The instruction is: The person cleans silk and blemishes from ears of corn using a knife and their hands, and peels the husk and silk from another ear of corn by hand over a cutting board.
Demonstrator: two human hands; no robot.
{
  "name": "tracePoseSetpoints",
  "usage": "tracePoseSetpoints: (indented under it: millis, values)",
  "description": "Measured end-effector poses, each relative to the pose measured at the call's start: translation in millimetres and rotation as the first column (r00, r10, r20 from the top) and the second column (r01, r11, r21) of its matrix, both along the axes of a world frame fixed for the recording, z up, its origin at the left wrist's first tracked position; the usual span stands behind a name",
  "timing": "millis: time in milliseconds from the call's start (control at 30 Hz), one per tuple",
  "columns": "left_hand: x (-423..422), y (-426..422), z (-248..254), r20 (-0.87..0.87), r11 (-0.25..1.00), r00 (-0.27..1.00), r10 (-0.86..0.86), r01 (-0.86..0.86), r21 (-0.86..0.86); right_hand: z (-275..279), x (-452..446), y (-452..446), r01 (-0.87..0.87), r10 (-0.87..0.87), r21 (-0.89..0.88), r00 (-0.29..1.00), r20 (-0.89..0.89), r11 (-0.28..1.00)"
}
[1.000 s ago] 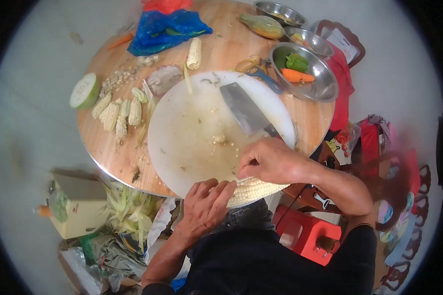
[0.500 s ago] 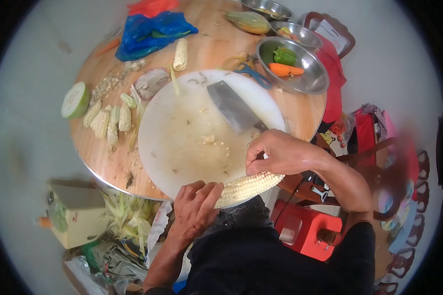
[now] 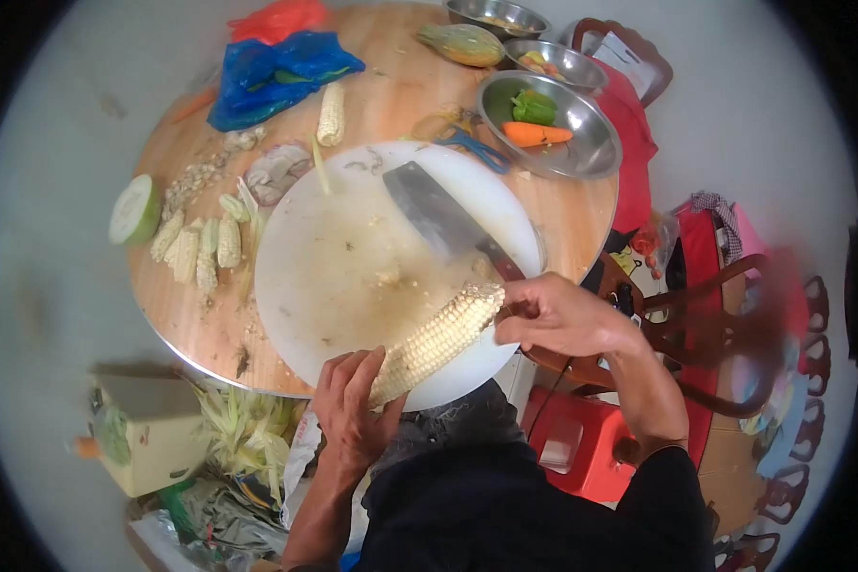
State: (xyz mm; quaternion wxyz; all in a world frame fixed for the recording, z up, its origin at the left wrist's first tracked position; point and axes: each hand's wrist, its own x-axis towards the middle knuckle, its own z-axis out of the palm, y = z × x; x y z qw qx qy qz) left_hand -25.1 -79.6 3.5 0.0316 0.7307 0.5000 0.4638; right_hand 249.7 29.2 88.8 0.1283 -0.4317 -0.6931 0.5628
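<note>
My left hand point(image 3: 351, 400) is wrapped round the lower end of a pale ear of corn point(image 3: 439, 338). The ear slants up to the right over the near edge of a round white cutting board point(image 3: 300, 257). At its upper end is my right hand point(image 3: 567, 315), thumb and fingers apart; whether the fingertips touch the ear I cannot tell. A cleaver point(image 3: 434, 210) lies on the board, its handle pointing towards my right hand. Loose kernels point(image 3: 391, 278) are scattered in the middle of the board.
Left of the board lie several small corn cobs point(image 3: 195, 250), a cut gourd point(image 3: 135, 210) and a blue bag point(image 3: 281, 76). Behind are another cob point(image 3: 331, 114), scissors point(image 3: 472, 143) and a steel bowl point(image 3: 596, 143) with a carrot point(image 3: 537, 133). A red stool point(image 3: 582, 448) stands below right.
The ear's right end has swung upward, so it slants more steeply. My right hand has shifted from above the ear to beyond its end, thumb now apart from the fingers. My left hand still grips.
</note>
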Motion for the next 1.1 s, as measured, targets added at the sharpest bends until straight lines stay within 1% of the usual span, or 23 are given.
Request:
tracePoseSetpoints:
  millis: [33,167,233,267,300,333,367,467,500,533,567,600,667,700,767,800,833,867,933,967,1000,1067,1100]
  values:
    - [2,1,0,-0.004,1.0,1.0,0.0,0.0,0.007,6,-5,-4,0.031,-0.027,-0.032,0.992,0.123,0.999]
    - [5,2,-3,0.002,1.0,1.0,0.014,-0.014,0.012,1,-15,-14,0.124,-0.121,-0.051,0.991,0.051,0.991]
    - [6,2,-1,-0.008,0.998,0.998,0.061,-0.061,-0.006,-13,-22,-28,0.152,-0.124,0.209,0.982,-0.142,0.966]
    - [7,2,-2,-0.009,0.998,0.998,0.064,-0.064,-0.005,-20,-27,-36,0.15,-0.121,0.21,0.982,-0.143,0.966]
    - [9,2,-2,0.016,0.996,0.996,0.089,-0.089,-0.008,-27,-32,-46,-0.03,0.096,0.404,0.985,-0.144,0.914]
    - [10,3,-3,0.04,0.993,0.993,0.114,-0.114,-0.012,-31,-35,-52,-0.192,0.304,0.58,0.947,-0.102,0.792]
    - [10,3,-3,0.04,0.993,0.993,0.115,-0.114,-0.012,-33,-35,-54,-0.192,0.305,0.58,0.947,-0.103,0.792]
    - [10,3,-3,0.083,0.988,0.984,0.157,-0.155,-0.027,-34,-36,-54,-0.156,0.244,0.62,0.968,-0.059,0.769]
    - [10,2,-3,0.083,0.986,0.983,0.166,-0.163,-0.037,-28,-36,-47,0.017,0.02,0.469,0.997,-0.074,0.883]
    - [10,2,-3,0.084,0.984,0.981,0.174,-0.171,-0.042,-21,-36,-39,0.209,-0.203,0.31,0.978,-0.052,0.928]
    - [10,2,-3,0.084,0.985,0.982,0.171,-0.168,-0.038,-9,-37,-34,0.222,-0.243,0.287,0.969,0.039,0.932]
    - [10,2,-3,0.091,0.987,0.983,0.157,-0.153,-0.052,-11,-39,-30,0.223,-0.244,0.288,0.969,0.039,0.931]
    - [10,1,-3,0.099,0.988,0.984,0.146,-0.14,-0.066,-22,-40,-22,0.132,-0.149,0.286,0.988,0.04,0.949]
    - [11,1,-3,0.107,0.989,0.986,0.131,-0.123,-0.08,-25,-41,-20,0.13,-0.148,0.286,0.988,0.04,0.949]
    - [11,0,-2,0.114,0.988,0.985,0.127,-0.117,-0.096,-31,-45,-17,0.118,-0.109,0.14,0.991,-0.075,0.983]
    - [11,-1,-1,0.122,0.983,0.981,0.152,-0.137,-0.12,-34,-47,-18,0.113,-0.104,0.137,0.992,-0.076,0.984]
    - [12,-1,1,0.129,0.977,0.976,0.174,-0.156,-0.143,-38,-49,-21,0.022,0.037,0.452,0.992,-0.122,0.892]
    - [12,-1,3,0.128,0.977,0.976,0.176,-0.157,-0.143,-40,-51,-24,-0.041,0.183,0.721,0.976,-0.12,0.691]
    - [12,0,6,0.206,0.961,0.958,0.201,-0.152,-0.23,-38,-57,-41,-0.148,0.406,0.738,0.895,-0.184,0.659]
    - [12,2,6,0.206,0.962,0.958,0.2,-0.152,-0.229,-34,-57,-48,-0.222,0.418,0.732,0.904,-0.094,0.644]
    - [11,4,6,0.231,0.968,0.951,0.206,-0.162,-0.192,-37,-54,-45,-0.222,0.417,0.732,0.904,-0.093,0.644]
    - [11,3,3,0.258,0.972,0.943,0.208,-0.17,-0.162,-46,-44,-33,0.037,0.095,0.541,0.972,-0.215,0.84]
    - [10,1,2,0.287,0.963,0.933,0.216,-0.154,-0.222,-36,-38,-24,0.128,-0.061,0.379,0.981,-0.185,0.916]
